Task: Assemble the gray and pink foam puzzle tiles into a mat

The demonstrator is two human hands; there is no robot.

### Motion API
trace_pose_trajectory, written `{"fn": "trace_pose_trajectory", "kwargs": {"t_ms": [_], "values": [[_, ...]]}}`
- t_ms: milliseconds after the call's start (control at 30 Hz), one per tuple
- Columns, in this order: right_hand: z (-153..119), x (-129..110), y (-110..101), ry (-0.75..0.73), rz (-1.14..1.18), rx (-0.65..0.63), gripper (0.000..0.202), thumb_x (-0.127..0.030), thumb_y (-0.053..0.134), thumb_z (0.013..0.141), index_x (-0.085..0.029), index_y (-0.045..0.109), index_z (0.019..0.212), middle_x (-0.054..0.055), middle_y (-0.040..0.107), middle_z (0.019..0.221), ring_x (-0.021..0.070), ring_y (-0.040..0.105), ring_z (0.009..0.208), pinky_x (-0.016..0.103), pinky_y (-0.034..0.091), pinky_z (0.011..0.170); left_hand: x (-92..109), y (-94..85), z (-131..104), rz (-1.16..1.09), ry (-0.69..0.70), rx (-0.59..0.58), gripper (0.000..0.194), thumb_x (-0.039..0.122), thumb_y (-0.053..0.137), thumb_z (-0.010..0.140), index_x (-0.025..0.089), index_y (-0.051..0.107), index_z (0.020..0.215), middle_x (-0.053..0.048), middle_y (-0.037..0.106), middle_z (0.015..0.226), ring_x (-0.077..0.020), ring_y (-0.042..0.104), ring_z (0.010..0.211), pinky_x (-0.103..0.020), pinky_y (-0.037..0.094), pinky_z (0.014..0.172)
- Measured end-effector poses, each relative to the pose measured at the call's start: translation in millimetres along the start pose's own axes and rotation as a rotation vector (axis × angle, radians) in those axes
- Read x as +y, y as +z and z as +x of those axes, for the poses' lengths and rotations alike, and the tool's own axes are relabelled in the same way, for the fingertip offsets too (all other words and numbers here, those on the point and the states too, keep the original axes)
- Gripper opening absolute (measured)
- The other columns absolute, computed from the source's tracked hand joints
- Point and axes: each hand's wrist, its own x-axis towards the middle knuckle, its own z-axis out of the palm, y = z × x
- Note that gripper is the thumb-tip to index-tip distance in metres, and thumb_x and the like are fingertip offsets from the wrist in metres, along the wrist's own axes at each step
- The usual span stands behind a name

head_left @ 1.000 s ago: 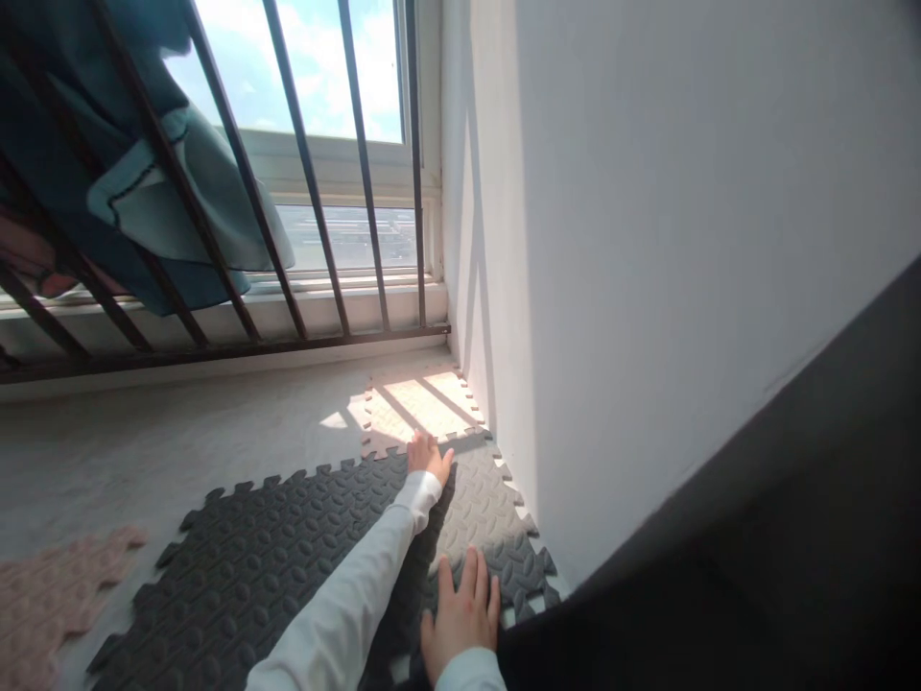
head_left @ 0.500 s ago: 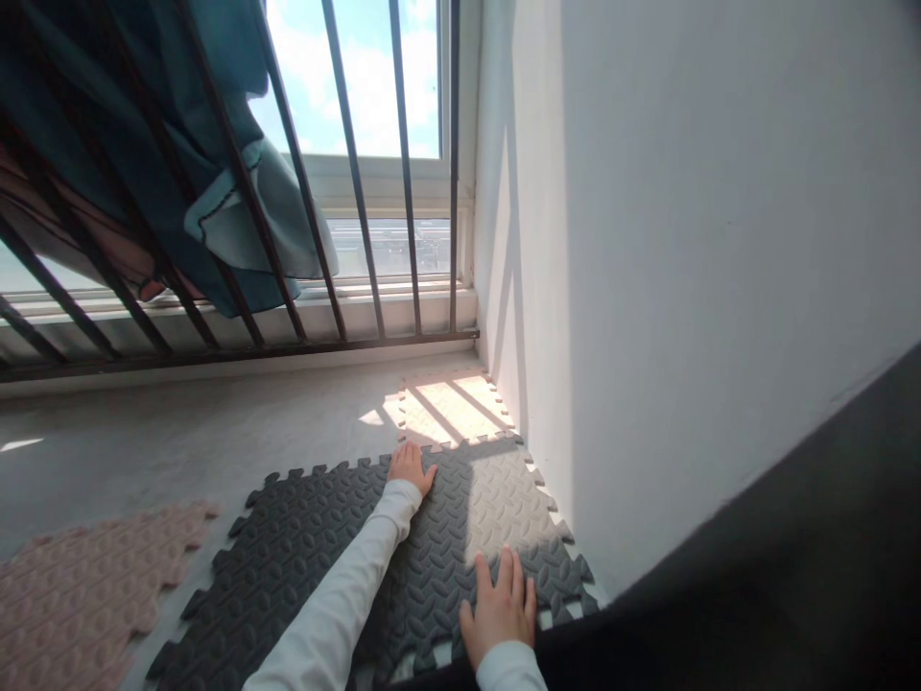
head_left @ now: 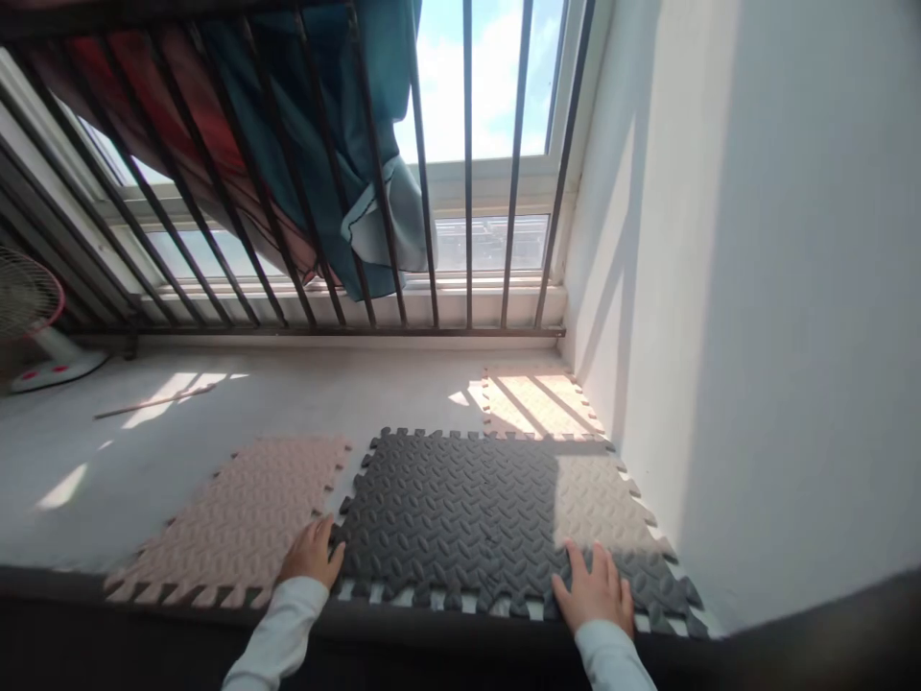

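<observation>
My left hand (head_left: pixel 311 555) rests at the front right edge of a pink foam mat tile (head_left: pixel 266 499), its fingertips beside the toothed left edge of the dark grey foam mat (head_left: pixel 453 509). The fingers are stretched out and the thumb stands apart; whether they bear on the pink tile's edge is hard to tell. Flat on the grey mat's front right part lies my right hand (head_left: pixel 596 587), open with fingers spread. A narrow strip of floor shows between the two mats. Behind the grey mat, a sunlit pale pink tile (head_left: pixel 536 403) sits against its back edge.
A white wall (head_left: pixel 806 317) rises along the right. Dark metal railings (head_left: pixel 469 192) cross the back before a window, with a blue and red cloth (head_left: pixel 309 163) behind them. A fan (head_left: pixel 54 336) stands at far left. A thin stick (head_left: pixel 154 403) lies on the pale floor (head_left: pixel 403 374).
My left hand has left the back edge of the grey mat and come forward and left to the pink tile. My right hand stays on the grey mat. The view has swung left.
</observation>
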Motion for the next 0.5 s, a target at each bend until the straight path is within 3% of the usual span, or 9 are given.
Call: {"fn": "trace_pose_trajectory", "kwargs": {"t_ms": [67, 133, 300, 500], "values": [[2.0, 1.4, 4.7, -0.005, 0.010, 0.004, 0.047, -0.034, 0.041, 0.072, -0.024, 0.045, 0.118, 0.013, 0.036, 0.130, 0.0273, 0.029, 0.121, 0.044, 0.026, 0.094, -45.1, 3.6, -22.3, 0.106, -0.152, -0.004, 0.039, 0.029, 0.040, 0.076, 0.012, 0.054, 0.108, -0.013, 0.055, 0.108, -0.0236, 0.051, 0.098, -0.034, 0.036, 0.085], [4.1, 2.4, 8.5, 0.002, 0.005, -0.012, 0.047, -0.036, 0.040, 0.073, -0.024, 0.044, 0.118, 0.013, 0.036, 0.130, 0.0266, 0.029, 0.121, 0.044, 0.026, 0.094, -66.3, -0.9, -33.1, 0.154, -0.185, -0.012, 0.034, 0.031, 0.040, 0.077, 0.013, 0.058, 0.100, -0.013, 0.056, 0.103, -0.0242, 0.052, 0.093, -0.035, 0.036, 0.083], [3.1, 1.3, 8.9, 0.013, -0.044, 0.014, 0.046, -0.036, 0.037, 0.074, -0.027, 0.044, 0.119, 0.010, 0.037, 0.130, 0.0241, 0.031, 0.120, 0.041, 0.027, 0.093, -62.5, -16.2, -31.2, 0.144, -0.071, -0.083, 0.030, 0.027, 0.042, 0.076, 0.018, 0.059, 0.100, -0.011, 0.054, 0.103, -0.0224, 0.050, 0.091, -0.033, 0.039, 0.078], [-3.4, -3.3, -2.0, 0.030, -0.083, -0.017, 0.048, -0.035, 0.037, 0.074, -0.027, 0.042, 0.121, 0.010, 0.036, 0.132, 0.0228, 0.030, 0.121, 0.039, 0.027, 0.094, -69.1, -8.6, -22.7, 0.155, 0.150, -0.123, 0.041, 0.015, 0.035, 0.077, 0.027, 0.052, 0.113, -0.007, 0.051, 0.113, -0.0203, 0.047, 0.099, -0.034, 0.034, 0.087]]}}
